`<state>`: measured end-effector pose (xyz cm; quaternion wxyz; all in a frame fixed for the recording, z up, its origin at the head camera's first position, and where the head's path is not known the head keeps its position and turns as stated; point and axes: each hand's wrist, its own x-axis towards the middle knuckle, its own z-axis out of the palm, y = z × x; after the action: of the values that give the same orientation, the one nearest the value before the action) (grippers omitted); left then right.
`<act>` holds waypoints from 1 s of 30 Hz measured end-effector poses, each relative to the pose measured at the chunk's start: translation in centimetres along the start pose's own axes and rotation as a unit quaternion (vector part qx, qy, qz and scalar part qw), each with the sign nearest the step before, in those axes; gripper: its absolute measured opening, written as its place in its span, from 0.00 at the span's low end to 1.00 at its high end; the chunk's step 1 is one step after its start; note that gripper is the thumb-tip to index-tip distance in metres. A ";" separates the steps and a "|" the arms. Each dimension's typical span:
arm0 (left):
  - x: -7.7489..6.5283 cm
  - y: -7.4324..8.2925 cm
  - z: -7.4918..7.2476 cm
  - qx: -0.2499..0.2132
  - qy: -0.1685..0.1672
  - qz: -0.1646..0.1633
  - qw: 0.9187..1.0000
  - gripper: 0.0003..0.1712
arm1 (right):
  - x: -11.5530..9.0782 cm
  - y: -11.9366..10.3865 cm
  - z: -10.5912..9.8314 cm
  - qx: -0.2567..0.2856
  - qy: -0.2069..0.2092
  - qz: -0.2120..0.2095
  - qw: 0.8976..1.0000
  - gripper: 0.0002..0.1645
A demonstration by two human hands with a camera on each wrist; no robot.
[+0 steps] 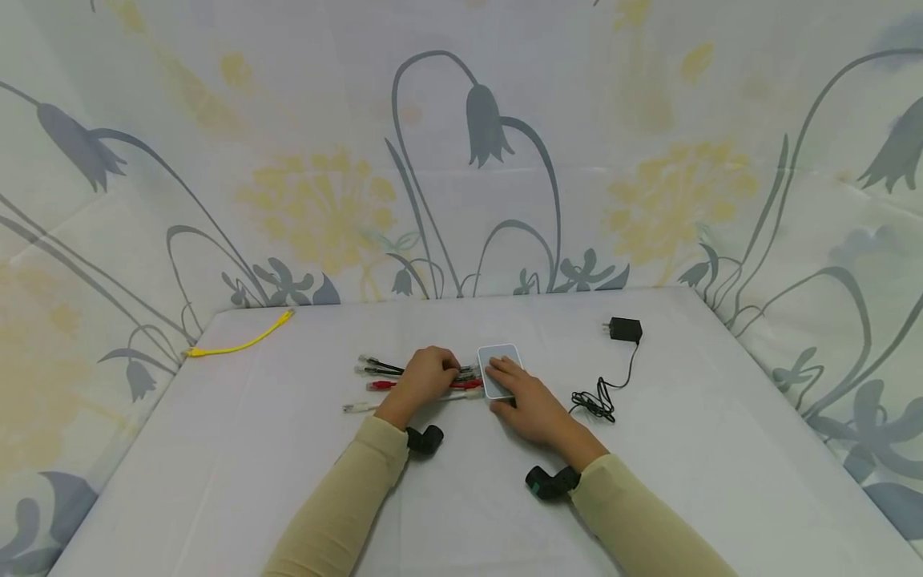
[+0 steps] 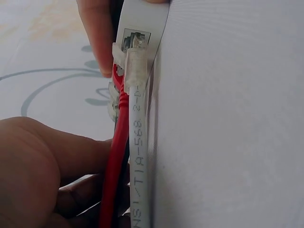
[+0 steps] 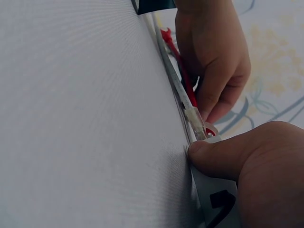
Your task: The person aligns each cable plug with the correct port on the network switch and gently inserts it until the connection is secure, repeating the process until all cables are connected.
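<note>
A small white network switch [image 1: 494,353] with a grey top lies flat mid-table. My right hand [image 1: 532,407] holds it, fingers across the top and thumb [image 3: 209,154] against the near side. Black network cables [image 1: 382,370], a red network cable [image 1: 380,386] and a white network cable [image 1: 358,408] run side by side to its left side. The white cable's clear plug [image 2: 137,64] is at a port. My left hand [image 1: 427,375] bends over the bundle and pinches a black cable behind the red one; its fingertips are partly hidden.
A yellow network cable [image 1: 241,346] lies at the table's back left. At the right sits a black power adapter [image 1: 624,329], its coiled cord [image 1: 595,402] running toward my right hand. Flower-patterned cloth [image 1: 461,184] surrounds the white table [image 1: 461,513].
</note>
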<state>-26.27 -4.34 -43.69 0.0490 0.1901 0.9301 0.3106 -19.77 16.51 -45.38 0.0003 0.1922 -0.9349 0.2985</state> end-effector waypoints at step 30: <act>0.7 -0.1 0.3 0.007 -0.008 0.026 1.000 0.06 | 0.3 0.2 0.1 0.001 0.031 -0.012 0.999 0.34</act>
<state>-26.86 -3.97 -43.92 0.0470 0.2170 0.9266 0.3035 -20.09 16.49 -45.58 0.0331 0.1942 -0.9317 0.3051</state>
